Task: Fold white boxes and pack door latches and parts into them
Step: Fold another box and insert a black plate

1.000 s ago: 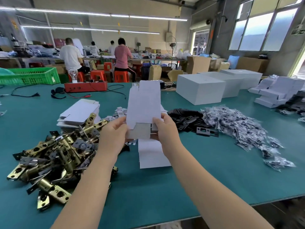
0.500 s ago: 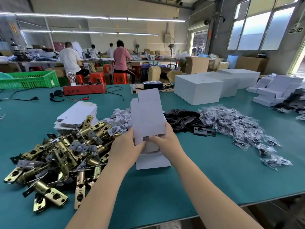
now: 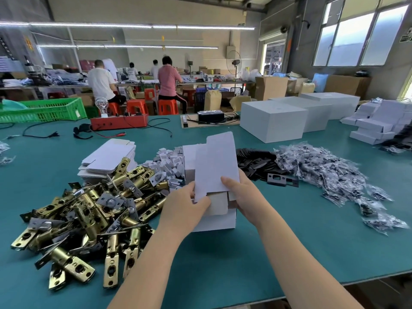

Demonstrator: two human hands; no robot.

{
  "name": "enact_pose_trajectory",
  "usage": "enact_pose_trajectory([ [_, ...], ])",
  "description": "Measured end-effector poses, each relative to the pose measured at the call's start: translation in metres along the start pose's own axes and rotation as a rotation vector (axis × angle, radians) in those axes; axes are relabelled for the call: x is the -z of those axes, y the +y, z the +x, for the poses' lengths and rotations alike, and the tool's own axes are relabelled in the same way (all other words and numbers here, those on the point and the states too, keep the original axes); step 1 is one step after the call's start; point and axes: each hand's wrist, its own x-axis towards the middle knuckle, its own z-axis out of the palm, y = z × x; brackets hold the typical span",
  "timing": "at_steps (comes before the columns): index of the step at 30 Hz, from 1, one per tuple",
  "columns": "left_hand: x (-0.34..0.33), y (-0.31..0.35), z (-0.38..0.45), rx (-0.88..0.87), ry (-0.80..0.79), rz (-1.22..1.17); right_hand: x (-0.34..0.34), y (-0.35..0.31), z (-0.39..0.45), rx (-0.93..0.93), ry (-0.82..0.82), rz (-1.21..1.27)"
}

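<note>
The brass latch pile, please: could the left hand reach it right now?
Probably yes: the brass latch pile lies right beside the left hand with nothing between, but that hand first has to release the white box it holds.

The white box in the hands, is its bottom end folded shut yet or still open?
Still open. On the white box, a bottom flap hangs loose showing its brown inner side, while the left hand and right hand grip that end.

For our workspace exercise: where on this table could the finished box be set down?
Bare green table lies right of the hands, bordered by the black plates and plastic bags. The near edge is also free. Left is crowded with brass latches and flat cartons.
</note>
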Motion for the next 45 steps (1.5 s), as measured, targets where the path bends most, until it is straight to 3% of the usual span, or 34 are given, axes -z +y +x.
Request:
enact_pose_trajectory([
  [5,-0.007,0.007,0.002,0.083,0.115,-0.265,-0.014,0.005,-0.007,0.065,0.021,-0.134],
  [8,-0.004,0.011,0.004,0.069,0.128,-0.368,-0.016,0.005,-0.008,-0.007,0.056,0.041],
  [13,0.002,0.002,0.011,-0.015,0.143,-0.266,-0.007,0.002,-0.002,-0.078,0.017,0.222],
  [17,0.006,-0.003,0.008,-0.035,-0.024,-0.194,0.007,-0.004,-0.004,-0.064,-0.195,0.343],
  [19,0.002,-0.006,0.006,-0.034,-0.090,-0.097,0.010,-0.005,-0.003,-0.074,-0.219,0.378],
  [25,-0.007,-0.006,0.005,-0.036,-0.059,0.066,0.011,-0.004,-0.002,-0.057,-0.258,0.374],
  [30,-0.007,0.000,0.008,0.019,-0.106,0.016,0.011,-0.006,0.000,-0.013,-0.307,0.340],
  [34,-0.011,0.006,0.007,0.027,-0.080,0.020,0.008,-0.007,0.004,0.034,-0.266,0.344],
  [38,-0.017,0.008,0.006,0.020,0.068,0.143,0.008,-0.005,0.007,0.032,-0.209,0.395],
  [41,-0.016,0.008,0.003,-0.049,0.180,0.246,0.013,0.005,0.007,0.006,-0.093,0.365],
  [45,-0.010,0.011,0.001,-0.093,0.191,0.339,0.014,0.016,0.009,0.041,0.084,0.197],
])
